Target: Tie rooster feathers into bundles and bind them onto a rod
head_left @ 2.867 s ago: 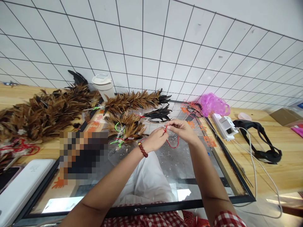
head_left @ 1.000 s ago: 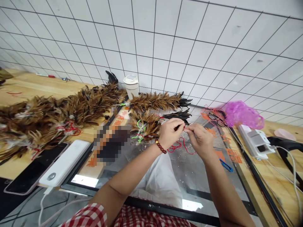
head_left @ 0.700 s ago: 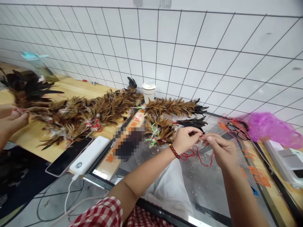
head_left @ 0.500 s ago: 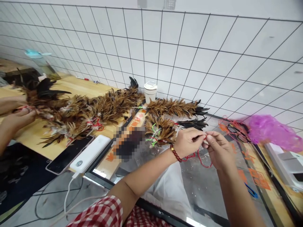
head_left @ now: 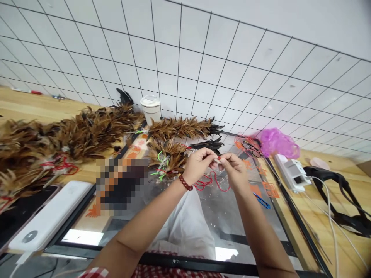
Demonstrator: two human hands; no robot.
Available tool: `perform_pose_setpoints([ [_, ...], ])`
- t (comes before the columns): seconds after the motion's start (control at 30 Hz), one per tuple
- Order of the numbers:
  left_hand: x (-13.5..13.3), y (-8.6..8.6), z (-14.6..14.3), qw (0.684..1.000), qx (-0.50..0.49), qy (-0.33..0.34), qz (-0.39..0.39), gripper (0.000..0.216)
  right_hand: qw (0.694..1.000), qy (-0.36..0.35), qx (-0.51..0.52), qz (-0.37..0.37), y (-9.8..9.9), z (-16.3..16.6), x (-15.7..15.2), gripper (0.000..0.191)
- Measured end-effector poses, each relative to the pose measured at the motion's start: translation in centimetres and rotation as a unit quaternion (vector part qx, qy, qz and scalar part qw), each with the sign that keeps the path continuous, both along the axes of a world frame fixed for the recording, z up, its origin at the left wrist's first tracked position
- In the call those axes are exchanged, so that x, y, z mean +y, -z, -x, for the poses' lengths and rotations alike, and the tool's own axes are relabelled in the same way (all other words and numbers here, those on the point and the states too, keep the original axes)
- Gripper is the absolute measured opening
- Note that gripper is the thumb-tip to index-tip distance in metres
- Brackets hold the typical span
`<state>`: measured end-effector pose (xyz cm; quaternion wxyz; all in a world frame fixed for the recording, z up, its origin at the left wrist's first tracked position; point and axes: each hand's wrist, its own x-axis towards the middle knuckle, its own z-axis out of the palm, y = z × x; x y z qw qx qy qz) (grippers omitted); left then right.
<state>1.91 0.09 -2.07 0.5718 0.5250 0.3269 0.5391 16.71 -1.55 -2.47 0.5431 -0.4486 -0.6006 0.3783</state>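
Note:
Over the glass-topped table, my left hand (head_left: 198, 165), with a beaded bracelet at its wrist, has its fingertips closed in a pinch on a red cord (head_left: 216, 182). My right hand (head_left: 236, 170) pinches at the same spot, fingertips almost touching the left ones. A bit of red and something small and pale show between them; the fingers hide the rest. Loops of the cord hang below onto the glass. Just behind my left hand lies a brown feather bundle (head_left: 171, 154) with bright green ties. Farther back is a longer feather strand (head_left: 182, 128) with a black tip.
More feather strands (head_left: 87, 129) cover the left side. A white cup (head_left: 151, 110) stands by the wall. A power bank (head_left: 52, 216) lies front left. On the right are blue snips (head_left: 261, 200), a purple plastic bag (head_left: 278, 143), a power strip (head_left: 290, 173) and a black strap (head_left: 327, 193).
My view has swung right, so the co-worker's hands at the left are out of sight and the black strap shows. Both my hands stay pinched together on the cord.

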Motion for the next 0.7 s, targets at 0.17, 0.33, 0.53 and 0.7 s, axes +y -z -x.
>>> perform_pose_setpoints([
  [0.17, 0.6, -0.3, 0.3, 0.998, -0.057, -0.012, 0.038, 0.022, 0.998, -0.065, 0.006, 0.007, -0.2, -0.1, -0.2, 0.021],
  [0.33, 0.9, 0.2, 0.3, 0.996, -0.008, -0.084, -0.007, 0.015, 0.988, -0.137, -0.073, 0.018, -0.6, 0.4, -0.8, 0.026],
  [0.53, 1.4, 0.5, 1.0, 0.988, 0.087, -0.127, -0.025, 0.013, 0.972, -0.07, -0.221, -0.04, -0.8, 0.4, -0.7, 0.019],
  [0.7, 1.2, -0.1, 1.6, 0.969, 0.198, -0.126, -0.073, 0.013, 0.986, -0.015, -0.16, -0.05, -0.1, 0.8, -0.2, 0.045],
])
